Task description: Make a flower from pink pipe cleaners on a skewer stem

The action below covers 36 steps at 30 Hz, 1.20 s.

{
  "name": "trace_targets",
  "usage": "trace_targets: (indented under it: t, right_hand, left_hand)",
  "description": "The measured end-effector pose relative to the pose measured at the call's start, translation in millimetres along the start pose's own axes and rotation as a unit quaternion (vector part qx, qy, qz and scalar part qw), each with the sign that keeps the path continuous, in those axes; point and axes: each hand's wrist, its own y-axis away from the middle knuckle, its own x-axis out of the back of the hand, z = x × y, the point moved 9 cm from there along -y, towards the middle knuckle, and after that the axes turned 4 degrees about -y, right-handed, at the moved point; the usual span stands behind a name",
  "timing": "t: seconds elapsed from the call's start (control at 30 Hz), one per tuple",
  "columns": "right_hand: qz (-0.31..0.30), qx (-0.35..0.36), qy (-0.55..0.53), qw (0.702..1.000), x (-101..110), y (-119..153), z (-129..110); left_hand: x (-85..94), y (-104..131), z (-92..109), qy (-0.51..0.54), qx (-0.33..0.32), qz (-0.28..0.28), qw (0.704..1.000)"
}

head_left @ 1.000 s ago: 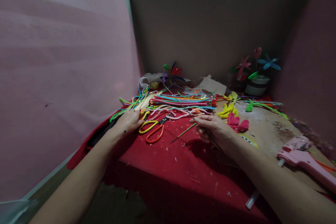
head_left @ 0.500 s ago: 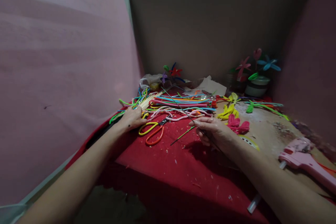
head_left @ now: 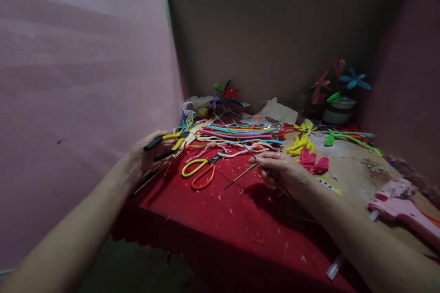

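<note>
My left hand (head_left: 148, 150) is closed around yellow-and-black pliers (head_left: 171, 137), held above the left end of the table with the jaws toward the right. Beneath them lies a bundle of thin pale sticks (head_left: 194, 132). Between the fingertips of my right hand (head_left: 281, 168) is a thin dark wire (head_left: 234, 136), slanting up and to the left. A short stem, partly green (head_left: 240, 176), lies just left of that hand. Scissors with one yellow and one orange handle (head_left: 203, 176) rest on the red cloth (head_left: 220, 219) between my hands.
Colourful pipe cleaners (head_left: 240, 133) are heaped behind the scissors. To the right, a board (head_left: 357, 178) bears yellow fuzzy petals (head_left: 300, 145), pink petals (head_left: 313, 162) and a pink glue gun (head_left: 395, 201). Potted fuzzy flowers (head_left: 354, 80) stand at the back right, before the wall.
My left hand has picked up the pliers from beside the scissors and drawn them left and slightly up. My right hand still holds the wire in nearly the same place.
</note>
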Motion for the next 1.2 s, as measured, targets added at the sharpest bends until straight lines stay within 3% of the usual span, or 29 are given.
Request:
trace_targets:
  t: [0.13,0.27,0.47,0.63,0.7,0.8,1.07,1.2]
  right_hand:
    - [0.012,0.001,-0.013,1.000,0,0,-2]
    - [0.015,0.008,-0.029,0.999,1,0,-6]
    - [0.028,0.035,-0.051,0.998,-2,1,-15]
    - [0.014,0.048,-0.066,0.997,-12,4,-13]
    - [-0.029,0.037,-0.089,0.995,-21,5,-10]
    - [-0.108,0.019,-0.117,0.987,-36,8,-6]
    - [-0.151,0.033,-0.144,0.977,-49,16,-8]
    - [-0.160,0.038,-0.119,0.979,-49,16,-16]
  left_hand:
    - [-24.3,23,-9,0.152,0.012,-0.090,0.984]
    - [-40.6,35,-15,0.179,-0.006,-0.057,0.982]
    - [-115.0,52,-9,0.145,-0.042,-0.172,0.973]
    - [-165.5,59,-10,0.120,-0.083,-0.204,0.968]
    - [-179.2,59,-7,0.127,-0.108,-0.217,0.962]
    - [-189.9,57,-1,0.141,-0.143,-0.218,0.955]
    - [-214.4,65,-3,0.048,-0.126,-0.264,0.955]
    - [-211.0,65,11,0.006,-0.181,-0.247,0.952]
